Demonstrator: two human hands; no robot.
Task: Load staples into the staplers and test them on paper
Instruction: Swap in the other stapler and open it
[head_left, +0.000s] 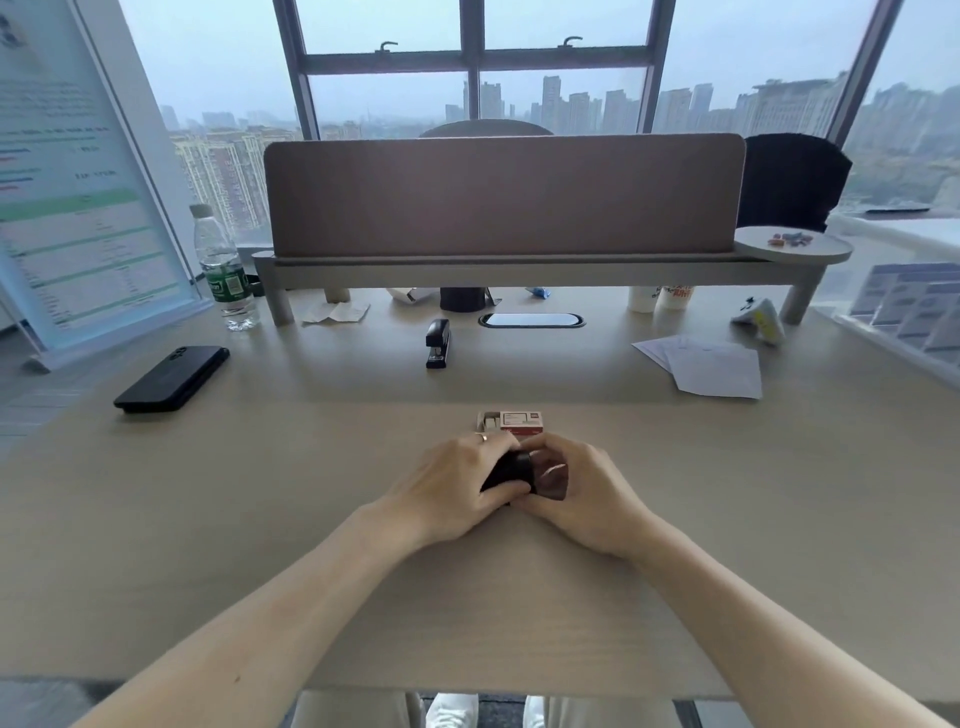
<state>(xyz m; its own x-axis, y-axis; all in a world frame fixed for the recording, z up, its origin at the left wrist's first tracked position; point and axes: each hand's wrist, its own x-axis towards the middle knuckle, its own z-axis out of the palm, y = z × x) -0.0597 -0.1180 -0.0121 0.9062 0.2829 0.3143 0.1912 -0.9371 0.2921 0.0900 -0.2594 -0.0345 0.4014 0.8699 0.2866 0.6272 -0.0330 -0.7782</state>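
Note:
A small black stapler (511, 470) rests on the desk's middle, gripped from both sides. My left hand (457, 488) wraps its left end and my right hand (582, 491) closes over its right end, hiding most of it. Just beyond my fingers lies a red and white staple box (514, 421), its drawer slid partly out at the left. A second black stapler (438, 343) lies farther back, apart from my hands. Several white paper sheets (711, 364) lie at the far right.
A black phone (174, 376) lies at the left, with a water bottle (223, 270) and a standing sign (78, 182) behind it. A shelf with a grey divider (504, 197) spans the back, with cups (660, 299) under it. A cable slot (531, 320) sits mid-desk.

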